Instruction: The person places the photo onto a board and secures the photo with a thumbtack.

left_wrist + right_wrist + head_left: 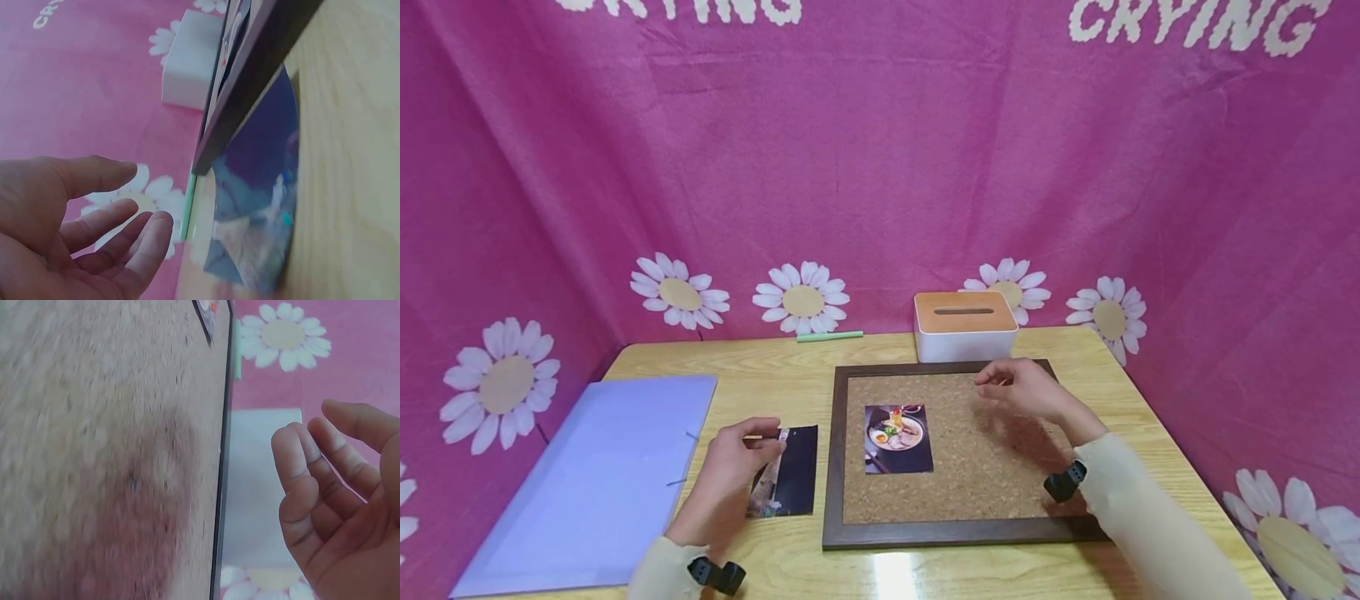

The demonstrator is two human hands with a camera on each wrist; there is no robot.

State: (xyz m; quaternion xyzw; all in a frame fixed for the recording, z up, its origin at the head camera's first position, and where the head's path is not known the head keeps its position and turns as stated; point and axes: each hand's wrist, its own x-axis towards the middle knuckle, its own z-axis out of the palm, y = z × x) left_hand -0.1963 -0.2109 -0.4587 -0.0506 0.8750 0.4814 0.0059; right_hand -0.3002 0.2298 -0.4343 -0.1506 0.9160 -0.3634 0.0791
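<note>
In the head view, a framed cork board (pixel 970 492) lies on the table. On its left part is a photo of a ramen bowl (pixel 898 462). My right hand (pixel 1021 388) hovers above the board's upper right; the right wrist view shows its fingers (pixel 289 456) loosely bent, nothing between them. A second, mostly dark photo (pixel 798 479) lies on the table just left of the frame. Over that photo's left side is my left hand (pixel 733 454), partly covering it. Seen from the left wrist, its thumb and fingers (pixel 150 247) are apart and hold nothing.
A lilac folder (pixel 602 475) with elastic cords lies at the table's left. Behind the board stands a white tissue box (pixel 966 343) with a wooden lid. A thin green stick-like item (pixel 829 337) lies at the back edge. Pink cloth (pixel 865 192) encloses the table's back and sides.
</note>
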